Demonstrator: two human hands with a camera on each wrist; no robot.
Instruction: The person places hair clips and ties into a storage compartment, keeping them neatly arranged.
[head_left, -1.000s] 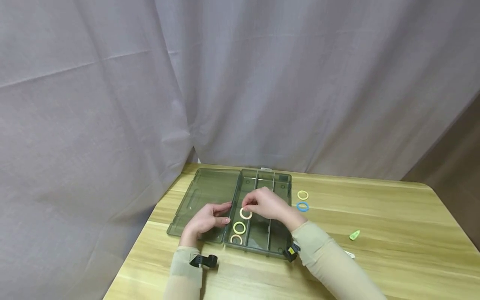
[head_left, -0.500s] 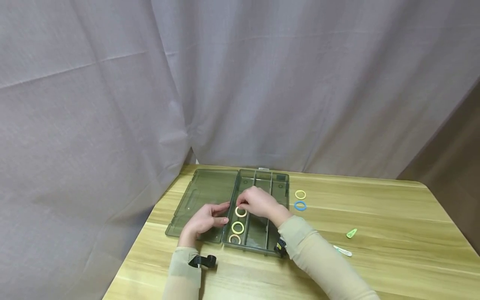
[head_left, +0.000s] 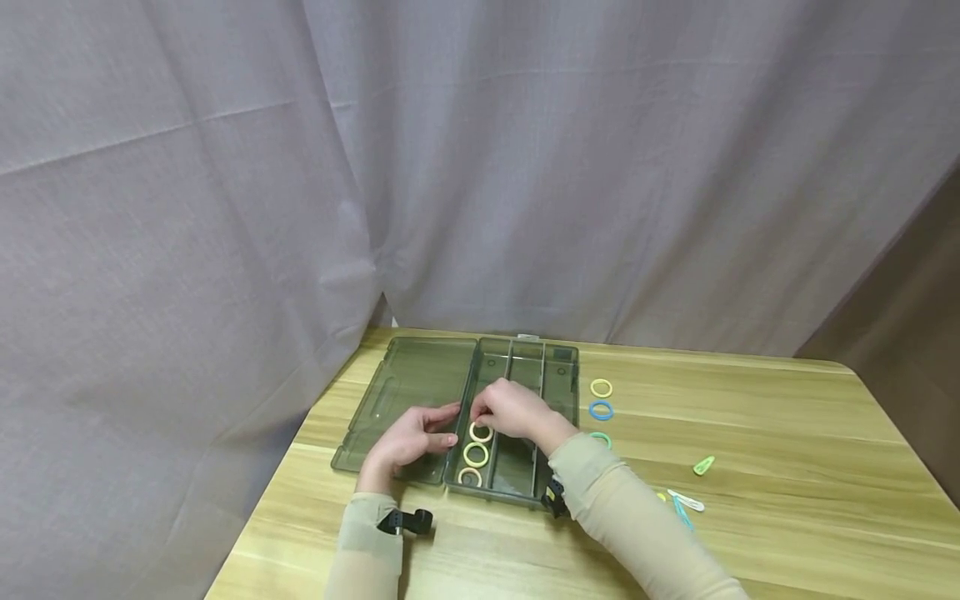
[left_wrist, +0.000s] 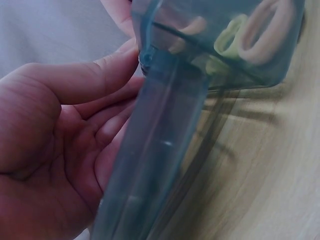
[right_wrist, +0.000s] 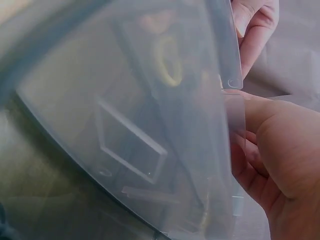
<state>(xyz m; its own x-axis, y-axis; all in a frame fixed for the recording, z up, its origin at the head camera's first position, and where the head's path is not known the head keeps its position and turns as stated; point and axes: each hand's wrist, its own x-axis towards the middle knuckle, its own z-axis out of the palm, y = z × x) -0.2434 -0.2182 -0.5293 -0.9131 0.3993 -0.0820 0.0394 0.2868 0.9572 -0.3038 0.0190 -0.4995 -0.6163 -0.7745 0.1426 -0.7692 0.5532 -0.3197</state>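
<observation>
My right hand (head_left: 517,410) pinches a pale peach hair tie (head_left: 472,432) by its far edge, low in the left compartment of an open dark translucent organizer box (head_left: 498,498). In front of it in that compartment lie a yellow-green hair tie (head_left: 476,467) and another peach one (head_left: 470,469). My left hand (head_left: 408,437) lies over the box's opened lid (head_left: 427,367), fingers extended toward the hinge side. In the left wrist view, the left thumb (left_wrist: 95,75) touches the box by the hinge. The right wrist view looks through the plastic, so the right fingertips are blurred.
Right of the box lie a yellow hair tie (head_left: 601,397), a blue one (head_left: 602,418) and a green one (head_left: 606,437) partly behind the right sleeve. Farther right are green (head_left: 703,466), white (head_left: 686,500) and light-blue (head_left: 682,512) hair clips. Curtains (head_left: 525,167) hang behind the table.
My right hand has moved left, then slightly nearer, bringing the peach hair tie close to the yellow-green one. The right forearm's shift uncovers the green tie and light-blue clip. The left hand stays put.
</observation>
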